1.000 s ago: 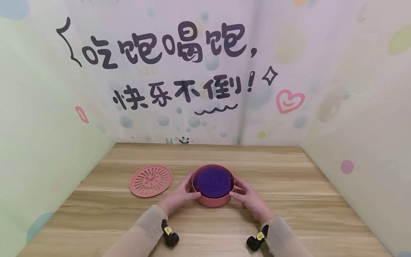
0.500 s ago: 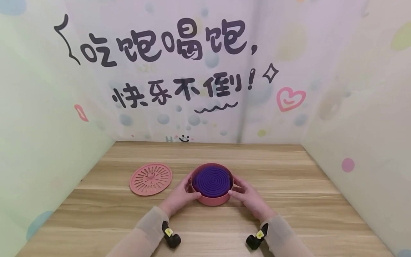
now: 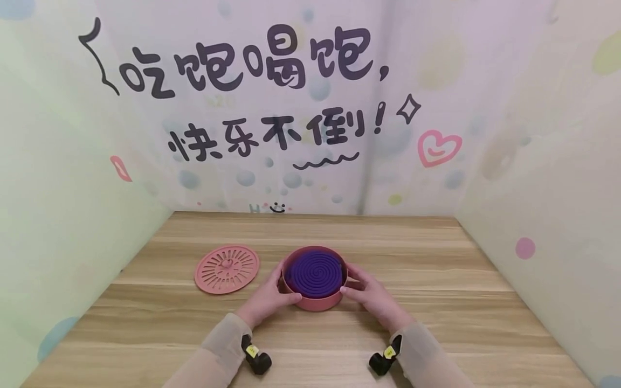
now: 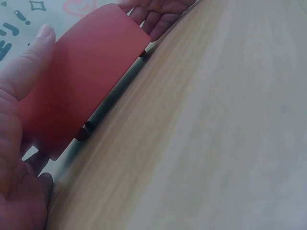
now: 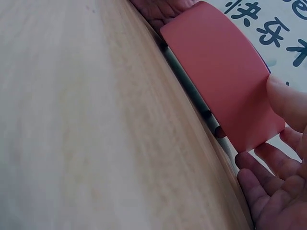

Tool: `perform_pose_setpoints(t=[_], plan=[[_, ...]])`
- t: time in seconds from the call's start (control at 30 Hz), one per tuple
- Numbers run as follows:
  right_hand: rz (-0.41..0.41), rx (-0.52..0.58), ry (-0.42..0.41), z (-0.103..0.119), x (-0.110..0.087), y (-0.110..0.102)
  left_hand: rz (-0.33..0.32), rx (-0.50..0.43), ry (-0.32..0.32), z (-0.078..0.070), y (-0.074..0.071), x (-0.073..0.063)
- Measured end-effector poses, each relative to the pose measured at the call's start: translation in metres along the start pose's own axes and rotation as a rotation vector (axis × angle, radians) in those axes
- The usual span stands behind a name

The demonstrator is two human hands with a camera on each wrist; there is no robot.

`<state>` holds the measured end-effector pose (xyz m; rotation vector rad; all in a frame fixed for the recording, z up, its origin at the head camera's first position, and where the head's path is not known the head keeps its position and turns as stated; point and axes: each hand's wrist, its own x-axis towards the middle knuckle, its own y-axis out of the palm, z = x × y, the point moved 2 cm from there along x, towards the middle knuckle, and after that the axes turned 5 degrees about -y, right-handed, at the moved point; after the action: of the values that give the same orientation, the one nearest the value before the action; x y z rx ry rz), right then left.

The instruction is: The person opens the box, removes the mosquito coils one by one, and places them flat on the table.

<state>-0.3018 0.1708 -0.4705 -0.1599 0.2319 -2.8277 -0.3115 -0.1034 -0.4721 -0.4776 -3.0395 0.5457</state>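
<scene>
A round pink mosquito coil box (image 3: 317, 305) stands lidless at mid-table, holding a purple spiral mosquito coil (image 3: 317, 274). My left hand (image 3: 267, 298) grips its left side, thumb on the near rim and fingers curled behind and below. On the opposite side, my right hand (image 3: 372, 299) holds it the same way. In the left wrist view, small feet show under the box wall (image 4: 88, 76), with a narrow gap above the table. The right wrist view shows the fingertips (image 5: 245, 160) at the lower edge of the box. The slotted pink lid (image 3: 227, 269) lies to the left.
The wooden table (image 3: 310, 350) is bordered by a back wall (image 3: 310, 188) printed with dark writing and by pale side walls. The lid lies a short way left of my left hand. Black wrist cameras (image 3: 260, 363) sit at both sleeves.
Both hands have shifted slightly left with the box between them, their hold unchanged. The lid stays in place. The head view has tilted down a little.
</scene>
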Motion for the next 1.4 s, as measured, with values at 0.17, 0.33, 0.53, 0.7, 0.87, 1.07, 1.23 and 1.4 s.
perform_pose_setpoints(t=[0.17, 0.33, 0.53, 0.7, 0.87, 1.07, 1.23, 1.4], plan=[[0.030, -0.002, 0.005, 0.003, 0.001, 0.001, -0.009, 0.026, -0.012, -0.001, 0.000, 0.000], [-0.047, -0.070, 0.032, 0.017, 0.007, -0.004, -0.021, 0.073, -0.017, -0.002, 0.001, 0.000], [-0.122, -0.227, 0.026, 0.041, 0.027, 0.001, -0.024, 0.058, -0.017, -0.002, 0.001, 0.000], [-0.063, -0.276, 0.044, 0.051, 0.045, 0.014, -0.026, 0.043, -0.006, 0.001, 0.000, 0.000], [-0.033, -0.380, 0.012, 0.050, 0.058, 0.022, -0.027, 0.015, 0.016, 0.003, 0.000, 0.001], [-0.039, -0.500, -0.008, 0.050, 0.063, 0.028, -0.023, -0.005, 0.035, 0.004, 0.001, 0.002], [-0.043, -0.545, -0.005, 0.049, 0.063, 0.032, -0.029, 0.005, 0.049, 0.003, 0.000, 0.002], [-0.062, -0.559, 0.003, 0.048, 0.065, 0.034, -0.034, 0.009, 0.046, 0.003, -0.001, 0.001]])
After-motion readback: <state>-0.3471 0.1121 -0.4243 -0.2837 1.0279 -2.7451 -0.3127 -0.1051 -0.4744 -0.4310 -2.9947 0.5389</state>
